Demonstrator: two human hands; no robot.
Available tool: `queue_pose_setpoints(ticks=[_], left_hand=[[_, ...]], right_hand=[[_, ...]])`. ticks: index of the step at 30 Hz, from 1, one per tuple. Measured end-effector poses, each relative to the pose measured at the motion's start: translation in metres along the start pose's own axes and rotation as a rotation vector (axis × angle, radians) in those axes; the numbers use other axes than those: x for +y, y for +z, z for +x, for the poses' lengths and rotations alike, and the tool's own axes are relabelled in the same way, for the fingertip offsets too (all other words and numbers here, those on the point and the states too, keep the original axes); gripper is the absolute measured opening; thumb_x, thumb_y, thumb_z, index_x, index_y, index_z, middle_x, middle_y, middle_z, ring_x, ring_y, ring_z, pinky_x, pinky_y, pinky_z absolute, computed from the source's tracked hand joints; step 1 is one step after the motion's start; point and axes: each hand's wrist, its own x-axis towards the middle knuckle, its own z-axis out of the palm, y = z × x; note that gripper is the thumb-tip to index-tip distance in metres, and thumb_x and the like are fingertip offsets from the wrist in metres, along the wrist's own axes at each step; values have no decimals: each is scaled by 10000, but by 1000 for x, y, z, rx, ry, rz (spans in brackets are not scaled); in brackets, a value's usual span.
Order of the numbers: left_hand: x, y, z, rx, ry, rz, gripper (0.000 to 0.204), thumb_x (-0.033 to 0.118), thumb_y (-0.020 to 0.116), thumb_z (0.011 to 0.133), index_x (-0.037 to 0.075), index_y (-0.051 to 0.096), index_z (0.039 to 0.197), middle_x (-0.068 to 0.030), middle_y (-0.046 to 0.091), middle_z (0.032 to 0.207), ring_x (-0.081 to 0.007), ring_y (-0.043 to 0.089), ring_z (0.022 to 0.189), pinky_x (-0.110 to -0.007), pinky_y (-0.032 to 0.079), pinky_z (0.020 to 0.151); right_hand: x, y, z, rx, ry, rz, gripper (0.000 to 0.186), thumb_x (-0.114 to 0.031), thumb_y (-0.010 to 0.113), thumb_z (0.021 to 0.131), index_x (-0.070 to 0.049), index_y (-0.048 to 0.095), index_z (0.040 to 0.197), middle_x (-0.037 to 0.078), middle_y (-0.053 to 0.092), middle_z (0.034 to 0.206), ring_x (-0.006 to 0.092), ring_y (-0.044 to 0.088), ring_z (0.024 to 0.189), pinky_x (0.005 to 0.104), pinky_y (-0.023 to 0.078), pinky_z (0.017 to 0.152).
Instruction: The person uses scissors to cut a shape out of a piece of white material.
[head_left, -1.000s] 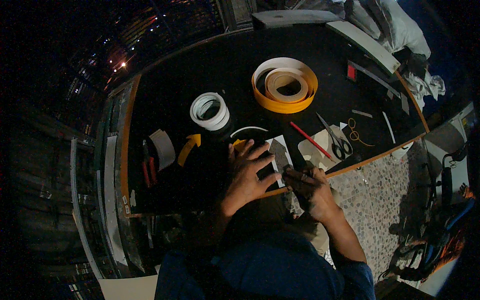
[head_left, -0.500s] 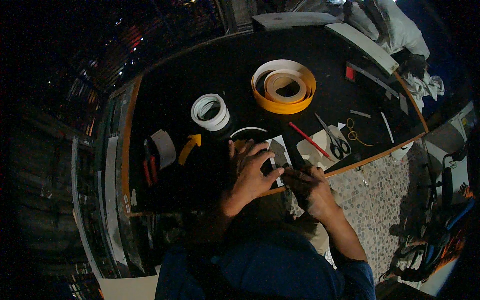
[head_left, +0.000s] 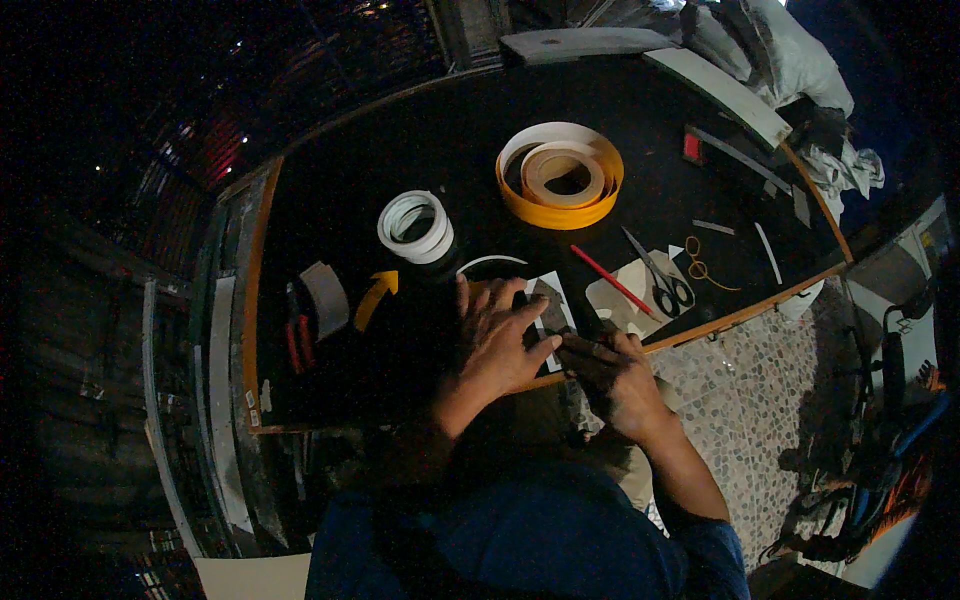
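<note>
My left hand lies spread near the table's front edge, fingertips on a dim yellowish piece and on a white-and-grey card. My right hand is closed at the card's lower right, its fingers meeting the left thumb; whatever it grips is too dark to make out. Right of the card are a red pencil and black-handled scissors on a cream sheet. A yellow arrow-shaped piece lies left of my hands. White tape rolls stand behind them.
A yellow coiled band sits at the back of the dark table. Red-handled pliers and a grey curved piece lie left. Light boards and white sacks are at back right, a yellow cord loop at right.
My hands keep their places at the card, with only slight movement of the fingers. The whole view shifts a little.
</note>
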Motion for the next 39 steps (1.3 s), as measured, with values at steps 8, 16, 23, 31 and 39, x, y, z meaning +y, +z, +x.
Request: queue_pose_setpoints(ticks=[8, 16, 23, 31, 39], left_hand=[[-5, 0, -1, -88, -34, 17, 550, 466, 781, 847, 118, 734, 1271, -228, 411, 1584, -480, 360, 1463, -696, 37, 1227], [-6, -1, 2, -83, -98, -19, 560, 500, 794, 831, 167, 737, 1277, -290, 376, 1587, -485, 280, 1511, -666, 42, 1242], [-10, 2, -3, -70, -130, -56, 563, 510, 811, 810, 194, 739, 1270, -282, 350, 1603, -500, 254, 1515, -674, 37, 1238], [-11, 7, -3, -66, -136, -75, 596, 527, 821, 797, 200, 728, 1287, -271, 349, 1603, -484, 243, 1522, -672, 33, 1239], [-13, 8, -2, -71, -120, -72, 628, 564, 792, 809, 194, 719, 1311, -275, 348, 1604, -474, 243, 1526, -671, 37, 1238]], right_hand=[[22, -28, 6, 224, 269, -70, 524, -94, 738, 756, -82, 694, 1279, 173, 660, 1323, 450, 569, 1220, 516, 400, 1118], [60, -31, 18, 192, 341, -230, 434, -54, 761, 760, -31, 732, 1192, 215, 689, 1176, 422, 642, 1113, 447, 521, 962], [52, -32, 30, 407, 600, 583, 307, -97, 745, 916, 19, 696, 1196, 119, 700, 1059, 240, 683, 966, 333, 525, 856], [30, -22, 5, 509, 566, 1037, 228, -53, 735, 958, -31, 638, 1162, 45, 677, 1106, 123, 642, 995, 275, 508, 875], [13, 3, 2, 545, 366, 730, 176, -59, 742, 952, -10, 720, 1120, 97, 738, 1057, 150, 675, 994, 309, 528, 901]])
